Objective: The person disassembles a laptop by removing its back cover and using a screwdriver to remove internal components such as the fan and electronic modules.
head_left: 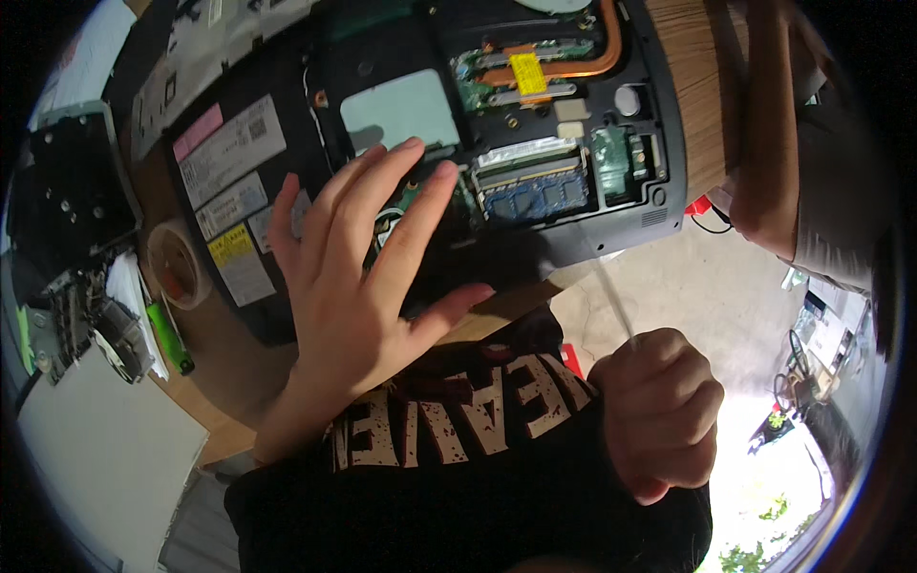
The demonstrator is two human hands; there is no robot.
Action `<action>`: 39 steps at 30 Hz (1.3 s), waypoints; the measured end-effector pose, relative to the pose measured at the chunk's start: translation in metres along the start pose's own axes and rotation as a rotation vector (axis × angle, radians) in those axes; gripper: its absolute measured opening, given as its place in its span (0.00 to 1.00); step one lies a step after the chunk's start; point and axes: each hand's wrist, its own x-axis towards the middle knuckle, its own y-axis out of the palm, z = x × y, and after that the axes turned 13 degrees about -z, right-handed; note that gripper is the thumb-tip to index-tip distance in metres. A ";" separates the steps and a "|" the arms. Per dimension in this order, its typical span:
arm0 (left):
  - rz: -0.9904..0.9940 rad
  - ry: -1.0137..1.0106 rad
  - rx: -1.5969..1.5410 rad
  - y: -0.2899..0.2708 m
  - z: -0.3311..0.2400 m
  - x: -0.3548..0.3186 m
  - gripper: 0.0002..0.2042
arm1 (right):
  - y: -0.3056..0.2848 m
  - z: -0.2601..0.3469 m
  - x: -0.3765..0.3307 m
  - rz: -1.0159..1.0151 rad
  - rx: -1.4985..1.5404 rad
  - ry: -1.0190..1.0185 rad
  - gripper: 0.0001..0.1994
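Note:
An opened laptop (535,244) lies underside up on the wooden table. My left hand (358,267) rests over its lower middle, fingers spread and thumb stretched out, holding nothing. Beside the fingertips is a blue memory module (537,196) in its slot. Farther back run a copper heat pipe (573,69) and a yellow label. Off the laptop's near right edge, my right hand (659,411) is closed in a fist around a screwdriver. The thin, blurred screwdriver shaft (616,304) points up toward the laptop; the handle is hidden in my fist.
On the left stand a round plastic tub (177,263), a green-handled tool (167,336), removed dark parts (72,191) and a white board (100,439). A cover panel (205,57) lies at the far left. Another person's arm (769,143) is at the right.

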 end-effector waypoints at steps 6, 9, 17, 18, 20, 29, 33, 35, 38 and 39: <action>0.053 -0.095 -0.007 0.016 0.003 -0.004 0.31 | -0.031 0.002 0.001 -0.075 -0.293 0.055 0.23; 0.021 -0.061 -0.012 0.015 0.007 -0.003 0.31 | -0.041 0.005 0.013 -0.070 -0.332 0.161 0.27; 0.000 -0.048 -0.072 0.019 0.012 -0.005 0.27 | -0.037 -0.045 0.025 -0.254 -0.235 0.248 0.33; -0.013 -0.040 -0.106 0.017 0.015 -0.004 0.25 | -0.036 -0.050 0.026 -0.234 -0.234 0.262 0.32; -0.061 -0.100 -0.195 0.017 0.017 -0.004 0.21 | -0.033 -0.054 0.027 -0.182 -0.270 0.307 0.24; -0.033 -0.192 -0.352 0.013 0.026 -0.006 0.16 | -0.014 -0.073 0.043 0.044 -0.699 0.396 0.08; -0.024 -0.243 -0.389 0.012 0.027 -0.008 0.14 | -0.010 -0.078 0.045 -0.013 -0.791 0.322 0.10; -0.022 -0.260 -0.402 0.013 0.026 -0.008 0.13 | -0.016 -0.081 0.048 -0.069 -0.878 0.202 0.11; -0.043 -0.257 -0.418 0.013 0.026 -0.008 0.12 | -0.042 -0.070 0.065 0.028 -1.110 -0.081 0.15; -0.022 -0.248 -0.432 0.011 0.028 -0.007 0.12 | -0.047 -0.061 0.072 -0.055 -1.085 -0.144 0.18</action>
